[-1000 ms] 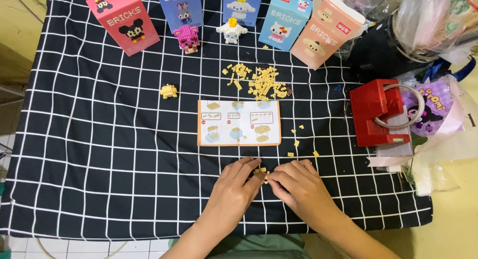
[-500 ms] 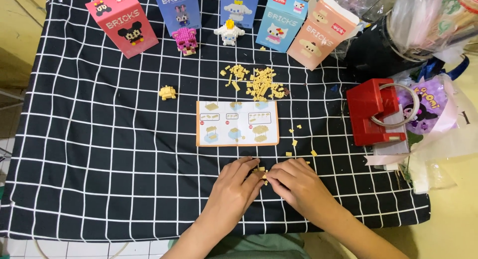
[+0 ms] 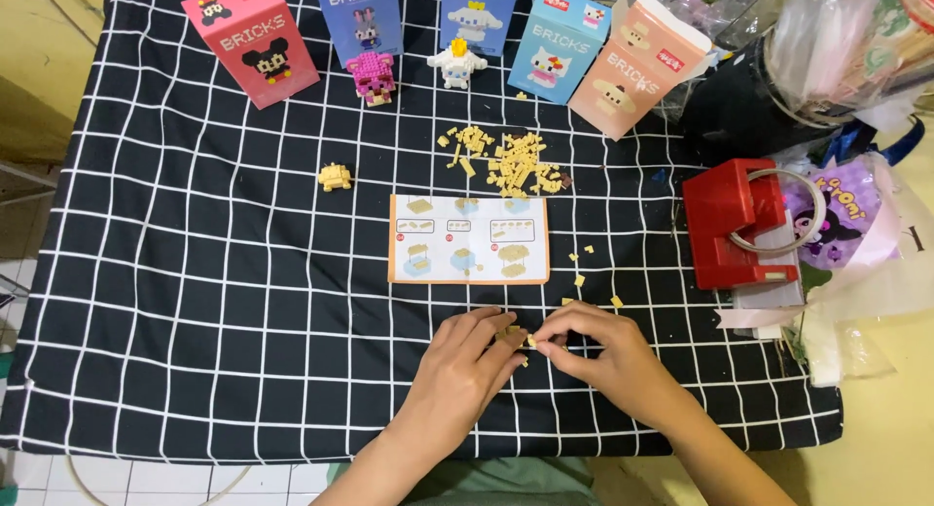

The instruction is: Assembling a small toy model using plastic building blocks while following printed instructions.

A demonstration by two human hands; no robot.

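Note:
My left hand (image 3: pixel 462 370) and my right hand (image 3: pixel 603 355) meet at the near edge of the black checked cloth (image 3: pixel 195 302), fingertips pinched together on a small yellow brick piece (image 3: pixel 516 336). Just beyond them lies an instruction sheet (image 3: pixel 469 238) with pictures of building steps. A pile of loose yellow bricks (image 3: pixel 506 161) sits behind the sheet. A small yellow built part (image 3: pixel 336 177) lies alone to the left. Several stray yellow bricks (image 3: pixel 584 277) lie right of the sheet.
Along the far edge stand several toy brick boxes (image 3: pixel 253 41), with a pink figure (image 3: pixel 372 78) and a white figure (image 3: pixel 457 63) in front. A red box (image 3: pixel 735 224) and plastic bags (image 3: pixel 856 224) crowd the right side.
The hands stay at the same spot, fingers shifting slightly on the small piece. The view has tilted a little.

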